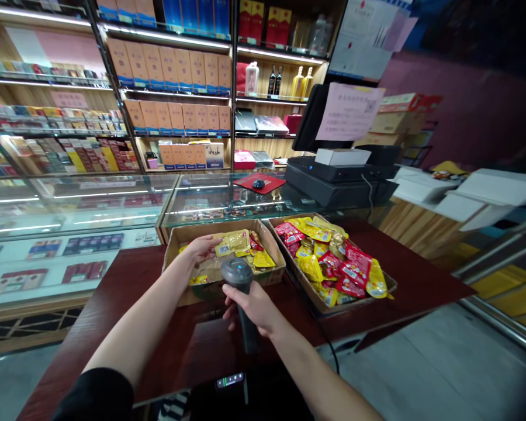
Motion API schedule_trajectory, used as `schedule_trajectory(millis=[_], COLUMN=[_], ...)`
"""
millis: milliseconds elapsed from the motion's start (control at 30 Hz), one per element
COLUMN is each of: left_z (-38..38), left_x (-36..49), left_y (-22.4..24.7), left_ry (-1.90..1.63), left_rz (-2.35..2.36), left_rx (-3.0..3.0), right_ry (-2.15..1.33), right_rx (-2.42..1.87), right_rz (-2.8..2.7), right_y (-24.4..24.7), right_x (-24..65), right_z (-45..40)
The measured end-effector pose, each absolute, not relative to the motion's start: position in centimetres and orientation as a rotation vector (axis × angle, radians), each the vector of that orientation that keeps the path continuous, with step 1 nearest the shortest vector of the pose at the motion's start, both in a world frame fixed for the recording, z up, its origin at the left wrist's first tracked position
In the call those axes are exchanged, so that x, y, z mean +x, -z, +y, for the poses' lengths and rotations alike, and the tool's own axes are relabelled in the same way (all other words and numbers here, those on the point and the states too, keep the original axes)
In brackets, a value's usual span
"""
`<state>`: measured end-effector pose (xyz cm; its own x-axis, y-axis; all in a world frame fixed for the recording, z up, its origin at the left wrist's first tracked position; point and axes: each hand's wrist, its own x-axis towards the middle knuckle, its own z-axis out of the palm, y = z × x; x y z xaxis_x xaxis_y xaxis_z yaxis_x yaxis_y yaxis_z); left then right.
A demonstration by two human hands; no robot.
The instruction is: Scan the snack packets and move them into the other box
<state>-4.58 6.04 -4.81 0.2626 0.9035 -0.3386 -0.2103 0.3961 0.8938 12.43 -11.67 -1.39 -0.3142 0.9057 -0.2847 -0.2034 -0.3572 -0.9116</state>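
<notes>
A dark handheld scanner (238, 275) stands upright in my right hand (255, 307), its fingers wrapped round the handle. My left hand (200, 250) pinches the left end of a gold-yellow packet (233, 242) over the left cardboard box (272, 248). Inside that box lie a few yellow packets (263, 259) and some red ones, mostly at its right side. The scanner's head is just in front of the held packet. To the right, another cardboard box (304, 285) is heaped with red packets (355, 264) and yellow packets (310, 268).
Both boxes rest on a dark red table (144, 286). Behind it is a glass display counter (197, 202) with a mouse (258, 184) on a red mat (272, 186). A monitor (311, 120) and black till (328, 181) stand at the back right. A cable hangs near the table's front edge.
</notes>
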Motion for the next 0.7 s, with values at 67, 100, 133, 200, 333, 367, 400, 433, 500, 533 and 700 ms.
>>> schedule_trajectory(millis=[67, 100, 133, 200, 333, 367, 400, 433, 500, 533, 700], left_z=[6.1, 6.1, 6.2, 6.1, 5.6, 5.5, 5.4, 5.3, 5.3, 5.3, 5.4], left_x=[-4.6, -4.6, -4.6, -4.5, -4.3, -4.3, -4.2, -4.2, -4.3, -4.3, -4.3], left_y=[4.9, 5.0, 5.0, 4.8, 4.1, 4.0, 3.8, 3.7, 3.8, 3.8, 4.1], left_ry=[-0.876, -0.869, -0.866, -0.867, -0.866, -0.864, -0.865, -0.865, -0.865, -0.865, -0.860], left_rz=[0.999, 0.994, 0.994, 1.007, 1.007, 1.005, 1.005, 1.009, 1.017, 1.016, 0.994], left_rx=[0.852, 0.853, 0.851, 0.845, 0.839, 0.838, 0.838, 0.838, 0.838, 0.839, 0.837], right_ry=[-1.768, -1.762, -1.756, -1.744, -1.725, -1.723, -1.721, -1.720, -1.721, -1.723, -1.726], right_rx=[-1.125, -1.137, -1.146, -1.156, -1.170, -1.172, -1.173, -1.175, -1.175, -1.175, -1.164], right_rz=[-1.047, -1.054, -1.060, -1.069, -1.076, -1.078, -1.079, -1.080, -1.078, -1.075, -1.069], right_y=[0.9, 0.7, 0.5, 0.3, 0.2, 0.2, 0.2, 0.2, 0.2, 0.1, 0.1], right_x=[12.3, 12.3, 12.3, 12.3, 12.3, 12.3, 12.4, 12.4, 12.5, 12.5, 12.8], right_z=[-11.6, -11.6, -11.6, -11.6, -11.5, -11.5, -11.5, -11.5, -11.5, -11.6, -11.7])
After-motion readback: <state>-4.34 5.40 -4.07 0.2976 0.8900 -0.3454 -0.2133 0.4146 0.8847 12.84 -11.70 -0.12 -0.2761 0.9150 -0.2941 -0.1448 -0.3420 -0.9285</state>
